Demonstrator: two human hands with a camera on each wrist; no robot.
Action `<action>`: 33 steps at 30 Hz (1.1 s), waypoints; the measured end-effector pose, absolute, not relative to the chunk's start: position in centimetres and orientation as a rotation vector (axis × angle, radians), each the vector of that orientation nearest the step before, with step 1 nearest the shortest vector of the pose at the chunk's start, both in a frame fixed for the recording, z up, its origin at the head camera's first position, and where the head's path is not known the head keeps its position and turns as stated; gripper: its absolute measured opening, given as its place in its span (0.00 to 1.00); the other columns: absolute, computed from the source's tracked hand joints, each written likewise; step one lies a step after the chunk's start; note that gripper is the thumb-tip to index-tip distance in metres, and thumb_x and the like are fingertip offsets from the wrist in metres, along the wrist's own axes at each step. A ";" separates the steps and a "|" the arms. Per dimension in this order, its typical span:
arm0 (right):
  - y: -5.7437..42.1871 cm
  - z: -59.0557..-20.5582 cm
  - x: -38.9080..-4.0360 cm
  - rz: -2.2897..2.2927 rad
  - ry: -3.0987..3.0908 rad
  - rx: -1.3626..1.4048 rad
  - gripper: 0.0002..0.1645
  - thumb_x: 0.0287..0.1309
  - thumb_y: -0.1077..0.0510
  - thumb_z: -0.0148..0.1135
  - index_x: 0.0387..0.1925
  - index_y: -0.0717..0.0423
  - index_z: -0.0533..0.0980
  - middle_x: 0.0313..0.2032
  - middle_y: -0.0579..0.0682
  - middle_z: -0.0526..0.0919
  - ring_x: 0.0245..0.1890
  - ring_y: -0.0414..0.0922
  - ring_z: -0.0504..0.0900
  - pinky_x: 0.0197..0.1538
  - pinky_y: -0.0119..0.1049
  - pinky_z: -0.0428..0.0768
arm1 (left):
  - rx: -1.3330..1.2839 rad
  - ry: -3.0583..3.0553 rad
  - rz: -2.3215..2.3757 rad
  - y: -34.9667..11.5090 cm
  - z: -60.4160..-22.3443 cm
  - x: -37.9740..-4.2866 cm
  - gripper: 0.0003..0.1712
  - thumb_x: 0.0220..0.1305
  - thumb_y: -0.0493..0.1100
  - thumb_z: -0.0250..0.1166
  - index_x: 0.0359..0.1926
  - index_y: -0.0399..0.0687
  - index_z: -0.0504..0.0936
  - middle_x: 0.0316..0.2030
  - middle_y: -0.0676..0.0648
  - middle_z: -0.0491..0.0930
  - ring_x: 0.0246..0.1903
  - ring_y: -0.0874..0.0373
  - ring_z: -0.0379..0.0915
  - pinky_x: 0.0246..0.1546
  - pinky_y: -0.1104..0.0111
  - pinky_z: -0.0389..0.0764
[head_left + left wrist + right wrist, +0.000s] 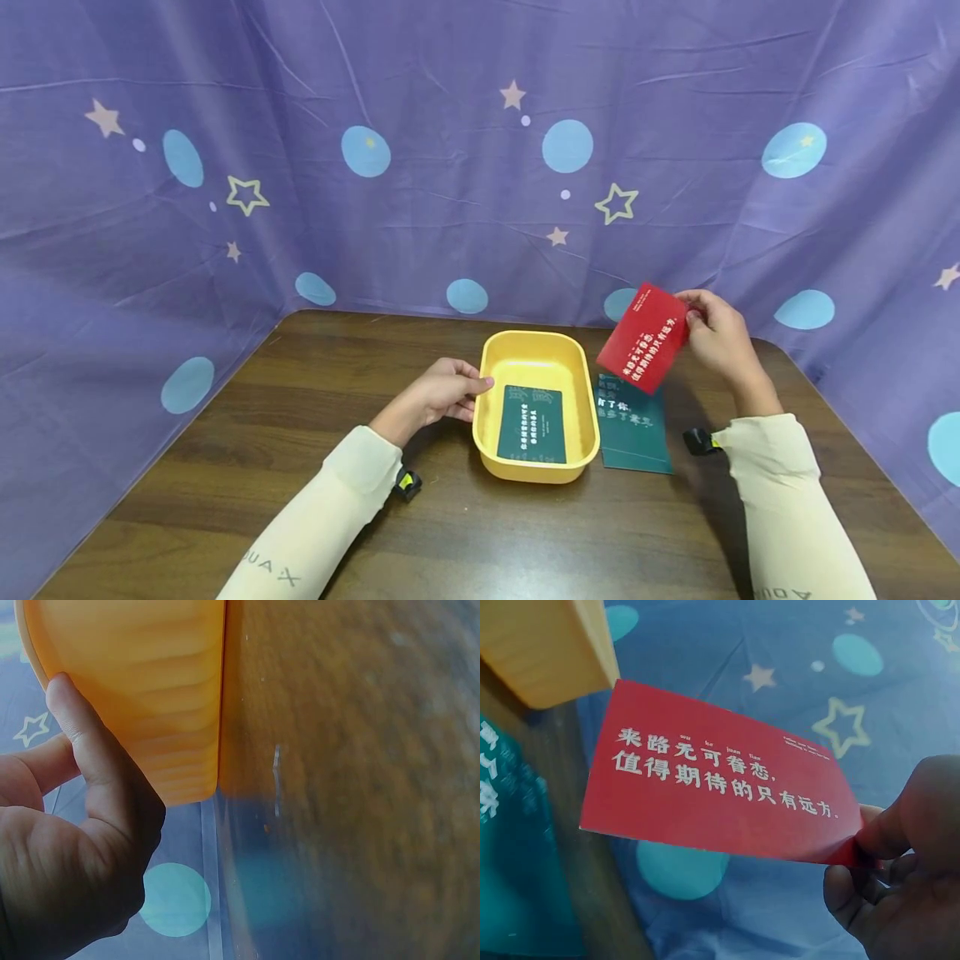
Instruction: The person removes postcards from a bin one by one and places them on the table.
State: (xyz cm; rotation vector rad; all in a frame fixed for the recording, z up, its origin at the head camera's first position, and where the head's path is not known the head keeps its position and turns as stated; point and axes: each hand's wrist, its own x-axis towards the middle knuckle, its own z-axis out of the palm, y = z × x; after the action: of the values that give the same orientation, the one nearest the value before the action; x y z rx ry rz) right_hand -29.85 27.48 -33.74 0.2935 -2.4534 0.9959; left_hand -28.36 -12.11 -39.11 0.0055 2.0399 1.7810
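In the head view, a yellow, rounded rectangular tray stood on a dark brown wood-grain bench. At the tray's left side, the left hand pinched its rim, the thumb over the edge and the fingers against the outside. A dark green rectangular card with white Chinese characters lay flat inside the tray. Another dark green printed card (partly hidden at its far end) lay on the bench just to the right of the tray. Above that one, up off the bench and to the right of the tray, the right hand pinched a bright red rectangular card with white characters, which hung tilted. Behind the tray rose a purple cloth backdrop with stars and blue dots. Cream sleeves covered both forearms.

In the left wrist view, a digit of the left hand lay along the tray's rim, beside its ribbed outer wall.

In the right wrist view, the right hand held the red card by one corner between thumb and fingers, the printed side showing; the tray's end appeared beyond the card's opposite edge.
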 end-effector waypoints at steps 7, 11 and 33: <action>27.8 -35.5 -30.7 1.010 -2.605 0.326 0.21 0.64 0.72 0.40 0.54 0.65 0.73 0.47 0.64 0.74 0.43 0.55 0.70 0.41 0.43 0.71 | 0.013 2.039 1.776 -12.1 -39.0 -28.3 0.16 0.66 0.39 0.65 0.45 0.35 0.69 0.29 0.41 0.76 0.17 0.59 0.75 0.20 0.69 0.84; 27.7 -35.9 -30.9 1.022 -2.684 0.339 0.22 0.60 0.73 0.40 0.53 0.65 0.73 0.45 0.63 0.75 0.42 0.54 0.71 0.40 0.42 0.74 | 0.020 2.036 1.778 -12.0 -38.9 -28.3 0.16 0.66 0.39 0.65 0.45 0.35 0.69 0.28 0.42 0.76 0.18 0.58 0.75 0.20 0.69 0.84; 27.4 -38.5 -32.0 0.980 -2.992 0.663 0.32 0.50 0.59 0.74 0.54 0.70 0.71 0.41 0.59 0.78 0.41 0.52 0.73 0.43 0.42 0.77 | 0.019 2.036 1.774 -12.2 -39.1 -28.3 0.15 0.66 0.40 0.65 0.45 0.35 0.70 0.29 0.42 0.77 0.19 0.58 0.76 0.20 0.69 0.84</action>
State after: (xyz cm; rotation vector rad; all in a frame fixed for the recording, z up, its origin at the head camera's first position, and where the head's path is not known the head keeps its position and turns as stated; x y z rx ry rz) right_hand -32.00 27.40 -38.45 0.6628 -2.9918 0.9802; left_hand -28.34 -12.16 -39.07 0.0191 2.0359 1.7739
